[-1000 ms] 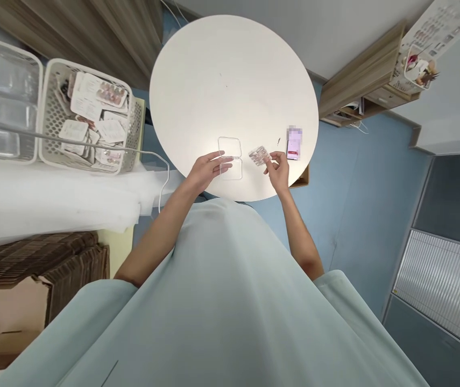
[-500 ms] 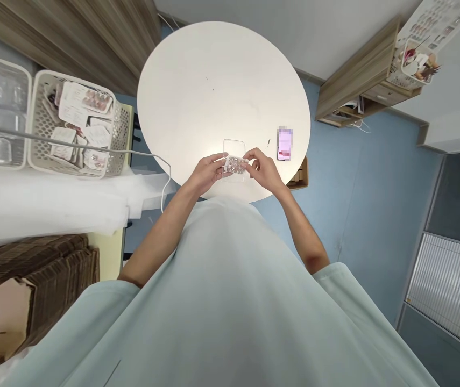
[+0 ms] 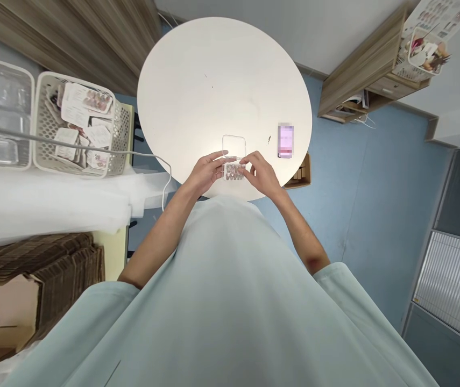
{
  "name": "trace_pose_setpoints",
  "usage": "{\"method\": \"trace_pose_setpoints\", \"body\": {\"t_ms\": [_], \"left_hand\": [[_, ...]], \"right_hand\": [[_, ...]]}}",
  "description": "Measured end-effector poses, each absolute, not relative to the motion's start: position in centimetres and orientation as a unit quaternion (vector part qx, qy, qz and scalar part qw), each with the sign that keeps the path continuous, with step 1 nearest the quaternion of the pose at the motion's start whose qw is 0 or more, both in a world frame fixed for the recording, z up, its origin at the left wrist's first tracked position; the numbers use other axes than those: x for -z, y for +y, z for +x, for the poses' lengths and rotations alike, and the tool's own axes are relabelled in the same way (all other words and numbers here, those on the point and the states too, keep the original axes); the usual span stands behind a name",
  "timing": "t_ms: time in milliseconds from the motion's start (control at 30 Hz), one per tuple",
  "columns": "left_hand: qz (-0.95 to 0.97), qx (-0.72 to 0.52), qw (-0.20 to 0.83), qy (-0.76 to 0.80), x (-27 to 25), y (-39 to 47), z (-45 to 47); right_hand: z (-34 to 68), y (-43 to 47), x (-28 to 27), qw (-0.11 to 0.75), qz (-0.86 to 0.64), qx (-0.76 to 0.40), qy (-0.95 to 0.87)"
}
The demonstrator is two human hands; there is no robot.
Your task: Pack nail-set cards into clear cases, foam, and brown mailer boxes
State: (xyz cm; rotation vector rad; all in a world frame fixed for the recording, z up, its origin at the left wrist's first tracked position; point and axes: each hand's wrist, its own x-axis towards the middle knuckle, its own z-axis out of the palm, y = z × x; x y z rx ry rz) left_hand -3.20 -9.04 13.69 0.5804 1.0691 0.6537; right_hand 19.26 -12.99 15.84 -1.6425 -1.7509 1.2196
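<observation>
A clear plastic box [image 3: 234, 141] lies unfolded near the front edge of the round white table [image 3: 217, 64]. In its near half sits a card of press-on nails [image 3: 234, 172], shiny oblong pieces in rows. My left hand [image 3: 207, 172] grips the box's left side, its fingers reaching over the middle. On the other side, my right hand [image 3: 261, 173] has its fingertips on the card's right edge. The exact grip of the fingertips is too small to see fully.
A phone [image 3: 285, 141] lies to the right on the table. At left stand a white basket [image 3: 120, 140] of packed cards and a bin [image 3: 32, 118] of clear boxes. A cable [image 3: 144, 154] crosses in front of them. Folded cardboard [image 3: 68, 269] is stacked lower left.
The card of nails has moved towards me, from across the box's middle into its near half. Both hands have stayed beside it, the right one shifting slightly.
</observation>
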Motion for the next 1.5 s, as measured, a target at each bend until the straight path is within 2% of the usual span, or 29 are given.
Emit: {"method": "trace_pose_setpoints", "body": {"t_ms": [200,367,500,733,967,1267,1500], "left_hand": [[0.253,-0.298,0.788,0.475,-13.9,-9.5,-3.6],[0.254,-0.294,0.795,0.466,-14.1,-10.0,-4.0],[0.261,-0.291,0.795,0.464,-13.9,-10.3,-4.5],[0.241,-0.290,0.808,0.453,-13.8,-10.9,-5.7],[0.227,-0.286,0.817,0.447,-14.1,-11.7,-7.1],[0.209,-0.297,0.816,0.450,-13.6,-12.2,-7.9],[0.219,-0.302,0.816,0.441,-13.2,-11.7,-8.2]], "right_hand": [[18.7,-13.6,-15.5,0.157,-0.611,-0.353,-0.691],[18.3,-14.1,-15.4,0.148,-0.614,-0.334,-0.700],[17.9,-14.4,-15.7,0.181,-0.614,-0.344,-0.687],[18.3,-12.5,-14.8,0.332,-0.674,-0.396,-0.528],[16.8,-10.3,-13.9,0.335,-0.669,-0.531,-0.396],[15.1,-9.0,-14.6,0.352,-0.657,-0.528,-0.406],[15.5,-9.8,-17.2,0.372,-0.630,-0.505,-0.457]]}}
